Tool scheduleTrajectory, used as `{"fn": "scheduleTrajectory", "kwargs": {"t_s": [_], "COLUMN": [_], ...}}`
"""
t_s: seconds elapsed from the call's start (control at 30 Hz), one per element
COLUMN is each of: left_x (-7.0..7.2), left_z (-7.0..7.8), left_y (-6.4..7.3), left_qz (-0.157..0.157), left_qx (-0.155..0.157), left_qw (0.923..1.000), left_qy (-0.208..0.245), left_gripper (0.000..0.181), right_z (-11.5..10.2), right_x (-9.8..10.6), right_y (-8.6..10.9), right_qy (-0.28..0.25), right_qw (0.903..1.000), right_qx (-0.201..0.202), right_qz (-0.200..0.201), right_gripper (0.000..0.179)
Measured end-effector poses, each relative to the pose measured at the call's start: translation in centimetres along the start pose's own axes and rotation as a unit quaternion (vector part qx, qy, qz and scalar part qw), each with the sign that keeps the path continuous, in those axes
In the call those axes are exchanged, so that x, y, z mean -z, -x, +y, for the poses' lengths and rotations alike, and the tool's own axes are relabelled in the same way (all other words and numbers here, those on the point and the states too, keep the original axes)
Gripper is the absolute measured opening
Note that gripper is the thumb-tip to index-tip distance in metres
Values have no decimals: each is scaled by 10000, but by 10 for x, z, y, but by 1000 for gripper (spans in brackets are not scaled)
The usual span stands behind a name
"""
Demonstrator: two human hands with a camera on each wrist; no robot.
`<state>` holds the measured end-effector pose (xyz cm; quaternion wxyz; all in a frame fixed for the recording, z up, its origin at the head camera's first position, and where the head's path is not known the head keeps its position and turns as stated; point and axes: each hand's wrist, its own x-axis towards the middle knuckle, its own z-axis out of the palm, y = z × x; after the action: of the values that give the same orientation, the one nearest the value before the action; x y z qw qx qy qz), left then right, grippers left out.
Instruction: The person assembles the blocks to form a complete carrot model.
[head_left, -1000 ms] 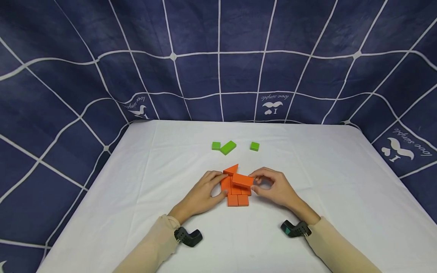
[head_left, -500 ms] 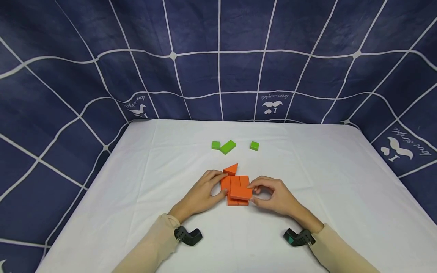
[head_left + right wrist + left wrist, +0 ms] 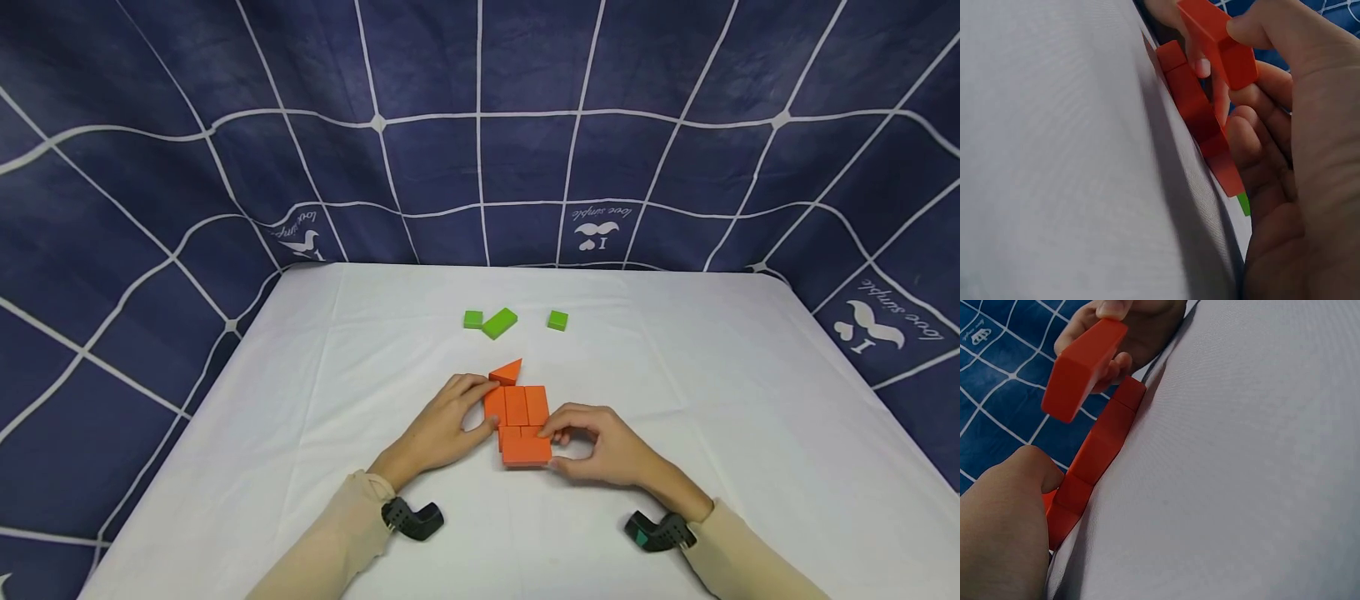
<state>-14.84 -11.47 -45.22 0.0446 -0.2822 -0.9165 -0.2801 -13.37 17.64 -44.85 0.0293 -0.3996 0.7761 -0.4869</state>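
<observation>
In the head view my right hand [image 3: 611,446] pinches an orange rectangular block [image 3: 527,450] by its right end, thumb against fingers. That block hangs over the near end of a flat group of orange blocks [image 3: 516,406], partly hiding two small ones there; both wrist views show it raised above them. My left hand [image 3: 442,425] holds the group's left-hand block [image 3: 494,403], index finger at its far end and thumb at its near end. An orange triangular block [image 3: 507,372] lies at the far side of the group.
Farther back on the white-covered table [image 3: 375,333] lie a small green block [image 3: 473,319], a longer green block [image 3: 500,323] set at an angle, and another small green block [image 3: 558,321]. A dark blue checked cloth [image 3: 525,158] hangs behind the table.
My right hand has brought the pinched orange block toward me, from over the group's far part to over its near end, uncovering the upright blocks. My left hand has stayed put.
</observation>
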Motion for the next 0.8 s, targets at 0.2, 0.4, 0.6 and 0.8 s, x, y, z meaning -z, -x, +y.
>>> {"fn": "scheduleTrajectory", "kwargs": {"t_s": [0.2,0.4,0.6,0.8], "left_x": [1,1,0,1], "left_z": [1,1,0,1], "left_y": [1,0,0,0], "left_qz": [19,21,43,67], "left_qx": [5,9,-10,-17], "left_qw": [10000,10000,10000,10000], "left_qy": [15,38,31,57], "left_gripper": [52,52,52,52], "right_z": [1,1,0,0], "right_x": [-2,-3,-3,-3], "right_y": [1,1,0,-1], "right_qy": [100,326,569,739], "right_qw": [9996,9990,9977,9963], "right_qx": [138,135,209,282], "right_qz": [-228,-276,-297,-341], "right_gripper": [38,36,37,35]}}
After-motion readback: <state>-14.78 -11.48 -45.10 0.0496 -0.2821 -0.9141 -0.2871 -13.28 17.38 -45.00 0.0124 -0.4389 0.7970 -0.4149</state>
